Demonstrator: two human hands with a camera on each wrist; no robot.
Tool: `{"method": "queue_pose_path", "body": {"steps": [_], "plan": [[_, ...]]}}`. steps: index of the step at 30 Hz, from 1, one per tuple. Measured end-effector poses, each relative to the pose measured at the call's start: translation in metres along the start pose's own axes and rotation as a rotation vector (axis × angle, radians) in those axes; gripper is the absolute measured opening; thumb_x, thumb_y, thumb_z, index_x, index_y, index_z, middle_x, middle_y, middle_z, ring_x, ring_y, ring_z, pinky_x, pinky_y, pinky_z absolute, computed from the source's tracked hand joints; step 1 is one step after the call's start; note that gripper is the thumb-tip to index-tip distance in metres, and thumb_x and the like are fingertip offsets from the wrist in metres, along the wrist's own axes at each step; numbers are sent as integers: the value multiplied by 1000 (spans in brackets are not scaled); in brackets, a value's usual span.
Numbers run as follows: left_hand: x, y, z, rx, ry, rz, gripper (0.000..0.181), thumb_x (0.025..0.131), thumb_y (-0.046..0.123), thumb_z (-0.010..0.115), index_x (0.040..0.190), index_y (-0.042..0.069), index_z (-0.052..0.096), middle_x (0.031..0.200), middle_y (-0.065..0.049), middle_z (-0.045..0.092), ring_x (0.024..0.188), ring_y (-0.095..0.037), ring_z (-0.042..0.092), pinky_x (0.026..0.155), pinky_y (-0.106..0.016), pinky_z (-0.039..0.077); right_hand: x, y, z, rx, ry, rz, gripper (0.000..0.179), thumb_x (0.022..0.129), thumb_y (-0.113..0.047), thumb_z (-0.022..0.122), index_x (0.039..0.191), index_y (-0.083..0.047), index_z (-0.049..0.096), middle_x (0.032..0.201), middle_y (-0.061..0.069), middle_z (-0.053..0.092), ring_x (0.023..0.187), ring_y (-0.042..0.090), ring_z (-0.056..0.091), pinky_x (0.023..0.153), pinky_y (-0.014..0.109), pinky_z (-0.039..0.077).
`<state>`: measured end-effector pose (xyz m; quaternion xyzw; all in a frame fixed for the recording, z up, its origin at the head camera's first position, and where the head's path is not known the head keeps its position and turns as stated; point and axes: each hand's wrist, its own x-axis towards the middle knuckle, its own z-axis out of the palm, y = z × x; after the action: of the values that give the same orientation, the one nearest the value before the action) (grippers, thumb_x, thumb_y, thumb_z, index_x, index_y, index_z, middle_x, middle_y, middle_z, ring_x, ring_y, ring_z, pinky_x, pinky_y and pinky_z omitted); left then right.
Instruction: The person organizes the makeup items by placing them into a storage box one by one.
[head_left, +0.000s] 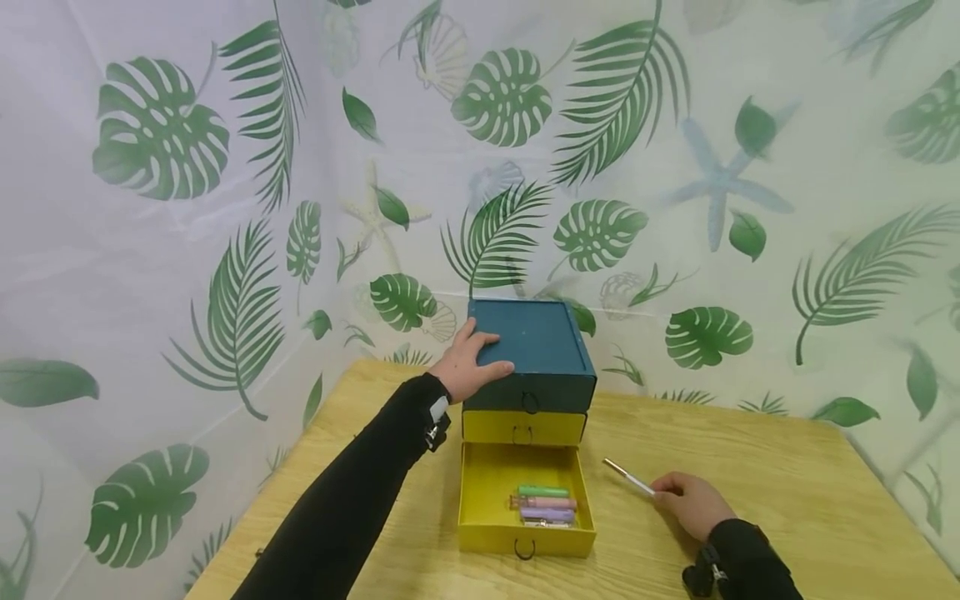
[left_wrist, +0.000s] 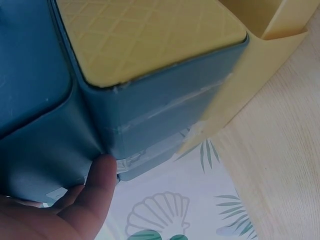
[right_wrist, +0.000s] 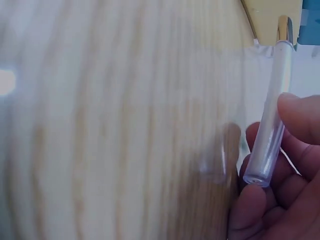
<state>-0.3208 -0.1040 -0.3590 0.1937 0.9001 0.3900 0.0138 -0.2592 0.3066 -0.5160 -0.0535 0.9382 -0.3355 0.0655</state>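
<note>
A drawer box with a dark blue top (head_left: 532,337) stands on the table. My left hand (head_left: 472,364) rests on its upper left part, fingers spread. In the left wrist view one fingertip (left_wrist: 102,170) touches a blue side. The bottom yellow drawer (head_left: 487,537) is pulled out, and several slim items in green (head_left: 543,492), pink (head_left: 551,503) and purple (head_left: 547,515) lie inside. To the right of the drawer, my right hand (head_left: 693,502) pinches a slim clear-and-white tube (right_wrist: 270,110) with a gold end, between thumb and fingers. Its exact kind is unclear.
A shut yellow drawer (head_left: 523,428) with a ring pull sits above the pulled-out one. The wooden table (head_left: 750,450) extends to both sides. Behind it hangs a leaf-patterned cloth (head_left: 637,167). The left wrist view shows a yellow open-topped part (left_wrist: 260,70) beside the blue sides.
</note>
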Motion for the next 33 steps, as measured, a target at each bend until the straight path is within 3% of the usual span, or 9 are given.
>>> {"method": "queue_pose_path", "body": {"steps": [10, 17, 25, 29, 33], "plan": [[-3, -4, 1, -9, -3, 3, 67, 102, 45, 61, 157, 14, 38, 169, -14, -4, 154, -37, 8, 123, -48, 31, -8, -17, 5, 9, -43, -58, 15, 101, -23, 65, 108, -11, 72, 107, 4, 68, 93, 22, 61, 82, 42, 55], [-1, -4, 0, -6, -12, -7, 67, 102, 46, 60, 158, 16, 37, 170, -11, -6, 155, -34, 7, 124, -46, 28, -6, -55, 3, 14, -76, -136, 13, 101, -23, 65, 107, -13, 70, 103, 0, 67, 87, 19, 56, 74, 35, 51], [2, -4, -2, -10, -12, 2, 68, 102, 45, 60, 158, 15, 36, 170, -11, -6, 155, -33, 7, 125, -46, 26, -6, -101, 12, -81, -6, -275, 6, 98, -16, 69, 102, -20, 70, 89, -7, 61, 78, 16, 52, 66, 33, 48], [2, -3, -3, -4, -8, 4, 68, 102, 46, 60, 158, 15, 37, 170, -11, -5, 154, -35, 8, 124, -47, 29, -5, -118, 23, -140, 28, -364, 10, 96, -13, 71, 100, -22, 70, 90, -11, 60, 80, 12, 54, 68, 33, 52], [0, -3, -4, -3, -7, 0, 67, 102, 46, 61, 158, 16, 38, 170, -11, -5, 154, -36, 10, 123, -48, 31, -2, -130, 35, -166, 13, -406, 12, 96, -12, 71, 100, -23, 71, 93, -12, 62, 84, 10, 58, 73, 34, 57]]}}
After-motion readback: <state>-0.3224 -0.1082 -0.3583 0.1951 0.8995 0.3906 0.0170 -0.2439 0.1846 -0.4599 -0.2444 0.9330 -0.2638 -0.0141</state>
